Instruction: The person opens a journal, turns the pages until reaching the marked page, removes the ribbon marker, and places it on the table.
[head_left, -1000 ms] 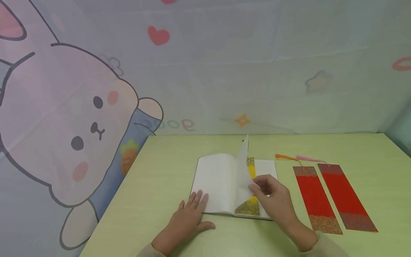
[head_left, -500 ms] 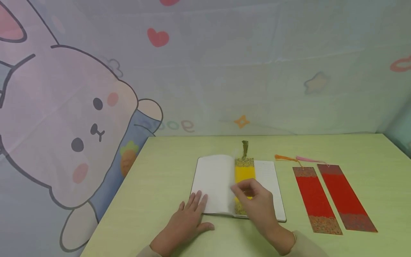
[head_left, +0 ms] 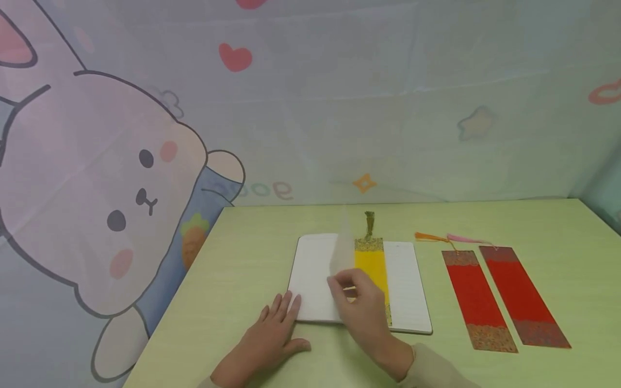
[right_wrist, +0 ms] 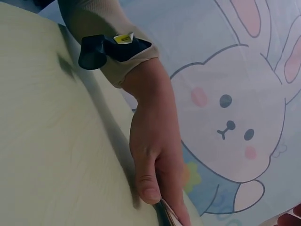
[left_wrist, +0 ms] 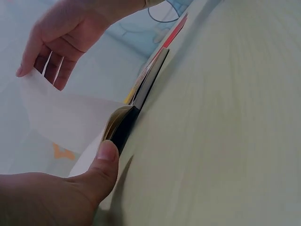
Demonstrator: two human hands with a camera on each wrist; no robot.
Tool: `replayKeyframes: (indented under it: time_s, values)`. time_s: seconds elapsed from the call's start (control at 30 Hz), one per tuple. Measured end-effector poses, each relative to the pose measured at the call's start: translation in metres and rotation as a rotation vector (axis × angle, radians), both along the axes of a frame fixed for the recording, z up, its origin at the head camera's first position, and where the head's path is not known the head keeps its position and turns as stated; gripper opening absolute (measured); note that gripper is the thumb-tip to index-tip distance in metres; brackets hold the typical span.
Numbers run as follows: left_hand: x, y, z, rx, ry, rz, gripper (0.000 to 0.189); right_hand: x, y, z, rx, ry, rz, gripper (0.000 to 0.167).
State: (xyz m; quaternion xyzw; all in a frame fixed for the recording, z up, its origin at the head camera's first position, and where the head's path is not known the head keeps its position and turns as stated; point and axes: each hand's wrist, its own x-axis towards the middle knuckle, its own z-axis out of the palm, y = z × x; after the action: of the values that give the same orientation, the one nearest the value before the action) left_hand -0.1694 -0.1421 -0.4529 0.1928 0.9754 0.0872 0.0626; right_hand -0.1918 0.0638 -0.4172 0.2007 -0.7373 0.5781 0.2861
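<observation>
An open notebook (head_left: 315, 261) with pale pages lies on the table. My left hand (head_left: 268, 337) rests with extended fingers on its left page near the lower corner; the left wrist view shows the thumb (left_wrist: 104, 162) by the book's edge. Above the notebook, my right hand (head_left: 361, 310) pinches a thin raised page (head_left: 343, 245), which stands up over the left side. A yellow bookmark (head_left: 370, 261) with patterned ends lies on the right part beside the spine, its lower portion partly hidden behind my right hand. Its dark green tassel (head_left: 370, 223) sticks out past the top edge.
Right of the notebook lie two red bookmarks, one (head_left: 477, 296) with an orange tassel (head_left: 429, 237) and the other (head_left: 521, 293) with a pink tassel (head_left: 466, 239). The pale green table (head_left: 233, 280) ends at a cloth backdrop (head_left: 315, 124) printed with a rabbit.
My right hand has moved left, turning pages over from the right side to the left. The yellow bookmark, partly covered by a page before, is uncovered. My left hand has shifted slightly left.
</observation>
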Motion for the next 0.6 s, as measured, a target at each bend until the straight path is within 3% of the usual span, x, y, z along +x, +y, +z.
replayKeyframes:
  time_s: [0.13, 0.3, 0.47, 0.6]
  values:
    - [0.001, -0.005, 0.003, 0.026, 0.018, 0.009, 0.092, -0.003, -0.008, -0.008, 0.082, 0.09, 0.064, 0.014]
    - [0.0, -0.012, 0.005, 0.052, 0.085, 0.041, 0.093, -0.005, -0.016, -0.013, 0.176, 0.11, 0.135, 0.015]
    - [-0.003, -0.017, 0.006, 0.06, 0.18, 0.057, 0.099, -0.009, -0.02, -0.021, 0.335, 0.166, 0.097, 0.014]
    - [-0.003, -0.018, 0.011, 0.07, 0.275, 0.027, 0.102, -0.011, -0.021, -0.031, 0.473, 0.243, 0.09, 0.013]
